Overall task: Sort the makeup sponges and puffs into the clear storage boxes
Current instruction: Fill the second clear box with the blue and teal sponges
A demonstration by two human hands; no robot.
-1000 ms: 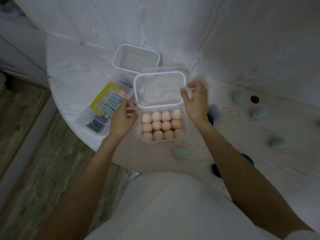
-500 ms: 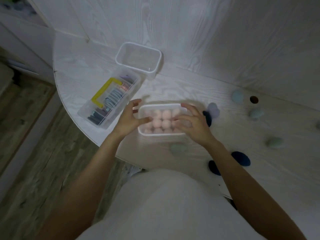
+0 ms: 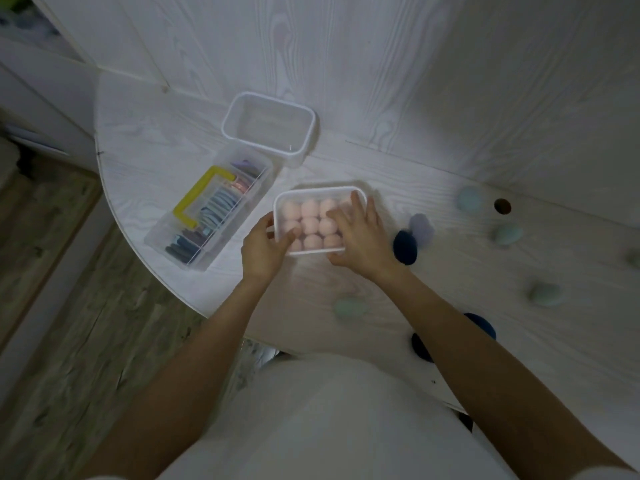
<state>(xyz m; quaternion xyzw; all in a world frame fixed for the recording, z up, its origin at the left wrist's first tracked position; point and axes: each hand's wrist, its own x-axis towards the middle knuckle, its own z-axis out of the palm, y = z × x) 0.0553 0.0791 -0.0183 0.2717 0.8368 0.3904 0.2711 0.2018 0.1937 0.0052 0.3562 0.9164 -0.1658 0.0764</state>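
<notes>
A clear box (image 3: 282, 202) filled with several pink sponges (image 3: 310, 221) stands near the table's front with its white-rimmed lid on. My left hand (image 3: 261, 249) pinches the box's front left corner, thumb on the lid. My right hand (image 3: 362, 235) lies over the right side of the lid with fingers spread flat, thumb along the front edge. Loose sponges lie to the right: a dark blue one (image 3: 405, 245), a lavender one (image 3: 420, 226), a light blue one (image 3: 469, 199) and teal ones (image 3: 507, 233) (image 3: 349, 306).
An empty clear box (image 3: 268, 128) stands at the back. A long clear organiser (image 3: 162, 237) with a yellow handle holds several flat puffs at the left. A grey-green sponge (image 3: 543, 292) and dark blue puffs (image 3: 420, 344) lie front right. A round hole (image 3: 502, 206) pierces the table.
The lid, held up over the box a second ago, has come down onto the pink sponges. Both hands followed it down and now rest on the closed box.
</notes>
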